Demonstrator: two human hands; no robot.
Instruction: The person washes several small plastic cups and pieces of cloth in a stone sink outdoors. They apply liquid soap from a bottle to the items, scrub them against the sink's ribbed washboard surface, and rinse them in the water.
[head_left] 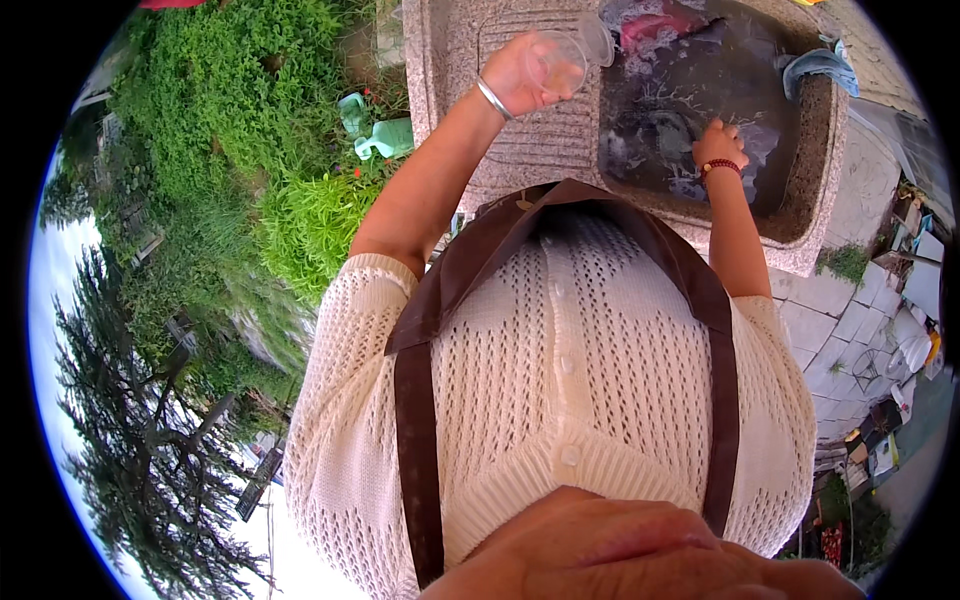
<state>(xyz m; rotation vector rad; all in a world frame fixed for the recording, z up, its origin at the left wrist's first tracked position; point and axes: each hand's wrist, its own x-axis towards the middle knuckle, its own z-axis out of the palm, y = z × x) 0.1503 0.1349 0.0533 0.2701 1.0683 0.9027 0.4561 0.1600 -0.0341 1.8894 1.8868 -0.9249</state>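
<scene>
My left hand (522,78) is closed round a clear plastic cup (553,60), held above the ribbed washboard part (520,148) of a speckled stone sink. A second clear round piece (597,40) touches the cup's far side; whether it is a lid or another cup I cannot tell. My right hand (722,147), with a red bead bracelet, is at the dark water (655,95) in the basin. Its fingers curl in, and what they hold, if anything, is hidden. Beside them a pale cloth (763,143) lies in the water.
Pink-red cloth (660,28) floats at the basin's far left. A light blue cloth (822,70) hangs over the right rim. Left of the sink, green plastic bottles (385,138) lie among plants (310,220). Paving slabs (815,320) and piled clutter (910,340) are on the right.
</scene>
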